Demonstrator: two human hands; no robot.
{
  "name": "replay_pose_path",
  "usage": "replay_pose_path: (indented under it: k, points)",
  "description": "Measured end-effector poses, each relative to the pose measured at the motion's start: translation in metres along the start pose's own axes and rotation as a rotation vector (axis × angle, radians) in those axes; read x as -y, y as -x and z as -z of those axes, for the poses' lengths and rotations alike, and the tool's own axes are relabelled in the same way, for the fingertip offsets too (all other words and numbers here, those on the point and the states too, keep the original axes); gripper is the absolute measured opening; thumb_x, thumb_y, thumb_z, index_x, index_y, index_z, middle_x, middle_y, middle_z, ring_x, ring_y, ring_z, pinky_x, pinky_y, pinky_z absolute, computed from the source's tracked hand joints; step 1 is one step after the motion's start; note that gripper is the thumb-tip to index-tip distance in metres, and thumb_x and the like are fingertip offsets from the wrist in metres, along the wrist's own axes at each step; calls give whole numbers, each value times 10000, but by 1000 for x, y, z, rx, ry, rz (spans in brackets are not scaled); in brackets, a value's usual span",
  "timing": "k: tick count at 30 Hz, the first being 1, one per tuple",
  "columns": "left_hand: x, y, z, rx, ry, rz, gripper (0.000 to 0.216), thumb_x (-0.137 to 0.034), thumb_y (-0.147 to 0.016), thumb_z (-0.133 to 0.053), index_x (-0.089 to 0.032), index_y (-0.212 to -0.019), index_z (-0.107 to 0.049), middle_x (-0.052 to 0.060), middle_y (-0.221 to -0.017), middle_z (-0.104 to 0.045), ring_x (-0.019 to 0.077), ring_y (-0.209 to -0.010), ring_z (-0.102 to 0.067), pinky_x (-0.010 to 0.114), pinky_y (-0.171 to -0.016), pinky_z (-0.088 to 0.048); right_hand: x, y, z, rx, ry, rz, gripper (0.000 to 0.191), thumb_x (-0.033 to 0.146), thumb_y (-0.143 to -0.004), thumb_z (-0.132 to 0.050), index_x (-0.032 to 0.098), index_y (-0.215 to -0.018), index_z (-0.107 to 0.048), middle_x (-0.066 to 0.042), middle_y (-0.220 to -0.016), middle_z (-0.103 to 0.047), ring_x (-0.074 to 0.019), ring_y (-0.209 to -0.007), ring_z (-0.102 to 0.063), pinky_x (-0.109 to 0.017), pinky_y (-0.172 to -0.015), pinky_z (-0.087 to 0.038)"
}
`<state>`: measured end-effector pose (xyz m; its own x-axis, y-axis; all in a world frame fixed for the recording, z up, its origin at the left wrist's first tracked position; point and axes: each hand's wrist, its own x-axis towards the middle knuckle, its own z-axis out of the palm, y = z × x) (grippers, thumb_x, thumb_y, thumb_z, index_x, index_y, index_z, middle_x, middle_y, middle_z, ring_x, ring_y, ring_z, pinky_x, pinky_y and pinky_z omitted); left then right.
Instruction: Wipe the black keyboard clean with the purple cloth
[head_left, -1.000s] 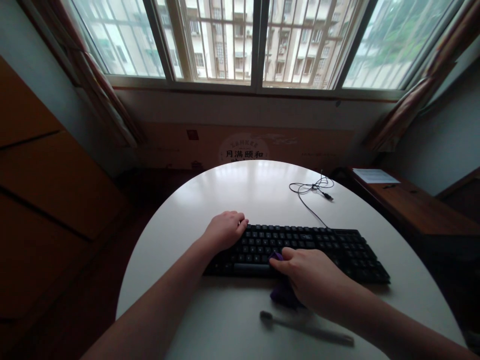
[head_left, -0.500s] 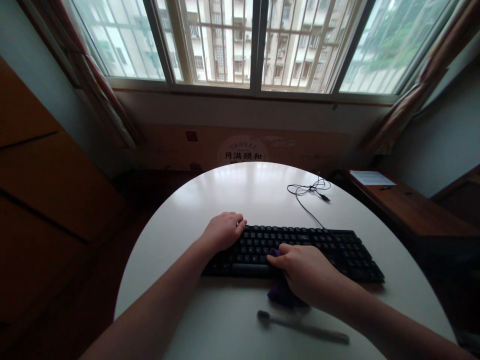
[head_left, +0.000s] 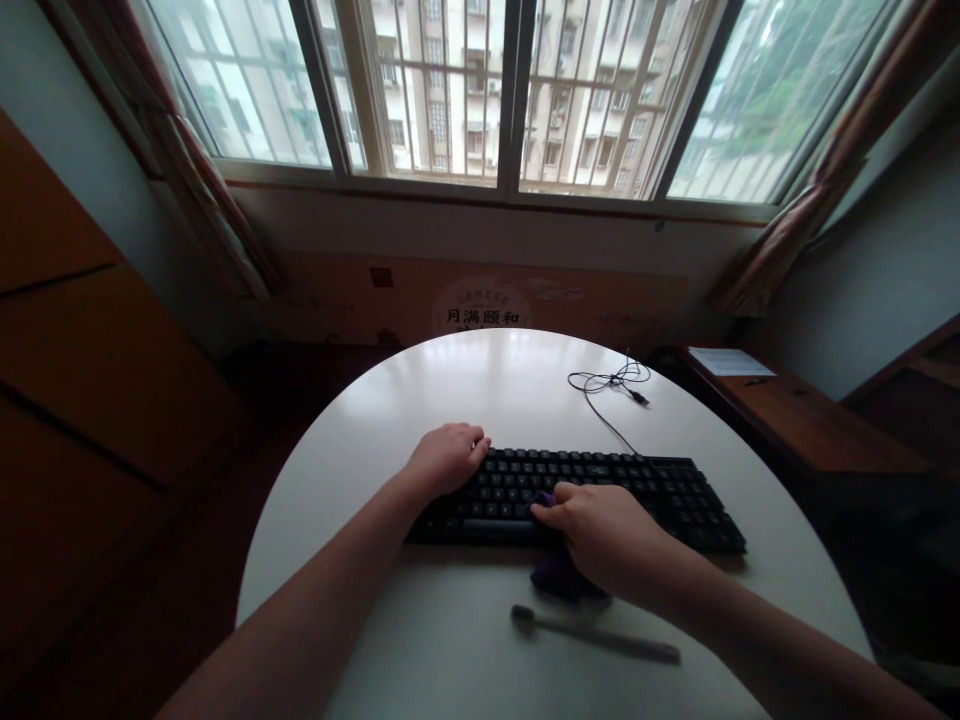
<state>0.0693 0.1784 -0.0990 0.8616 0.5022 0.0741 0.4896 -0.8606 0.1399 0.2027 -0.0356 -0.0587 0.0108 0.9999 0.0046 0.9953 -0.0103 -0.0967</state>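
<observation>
A black keyboard [head_left: 675, 500] lies across the white round table. My left hand [head_left: 450, 458] is closed over its upper left edge, fingers curled round the far side. Pinched in my right hand [head_left: 604, 525] is a purple cloth [head_left: 562, 580], pressed on the keys near the middle; part of it hangs below the hand over the keyboard's near edge. A toothbrush [head_left: 600, 635] with a dark head lies on the table just in front, apart from both hands. My palm and wrist hide some of the keys.
The keyboard's black cable [head_left: 607, 380] lies loosely coiled on the white table [head_left: 337, 440] behind it. To the right stands a brown wooden desk [head_left: 817, 420] with a paper sheet [head_left: 731, 362]. A barred window is ahead, and a wooden cabinet [head_left: 90, 400] stands at left.
The view has shifted slightly. My right hand still presses the cloth on nearly the same middle keys, and my left hand keeps its hold on the keyboard.
</observation>
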Motion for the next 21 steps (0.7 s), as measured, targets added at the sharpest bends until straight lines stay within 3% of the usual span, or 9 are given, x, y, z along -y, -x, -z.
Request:
replay_pose_path:
  k: [3,7,9,14,21]
  points:
    - [1,-1,-1,-1,3,0,363,-405,-951,-335,-215,-867,-633,70,-950,-695,229,-904,-623,329,-757,-452,-11,13,23,-24,-28,-59,382,125,-806,-543,348,-1056,-725,5,-846,-680,-129,-670,-601,-263,-559,-268]
    - [2,-1,-2,-9,9,-7,363,-405,-952,-334,-219,-870,-635,69,-958,-696,229,-911,-625,329,-763,-452,-16,31,38,13,-65,-71,302,88,-764,-553,286,-866,-757,3,-811,-675,-132,-684,-607,-260,-588,-306]
    - [2,-1,-2,-11,8,-7,363,-405,-951,-335,-220,-865,-635,69,-954,-697,230,-905,-627,329,-755,-453,-13,34,31,30,-128,6,293,85,-785,-543,271,-875,-751,1,-806,-666,-129,-709,-604,-253,-604,-329]
    - [1,-1,0,-5,15,4,367,-408,-949,-339,-221,-864,-643,72,-950,-699,234,-906,-628,336,-764,-452,-12,30,-6,-68,-254,133,323,125,-901,-475,242,-1099,-702,-33,-863,-644,-136,-772,-578,-251,-668,-389]
    - [-1,-1,2,18,28,18,378,-407,-949,-331,-214,-877,-648,81,-967,-695,244,-910,-621,350,-767,-451,-25,25,-28,-127,-224,123,322,150,-910,-496,264,-1132,-699,-38,-818,-610,-161,-776,-535,-288,-692,-392]
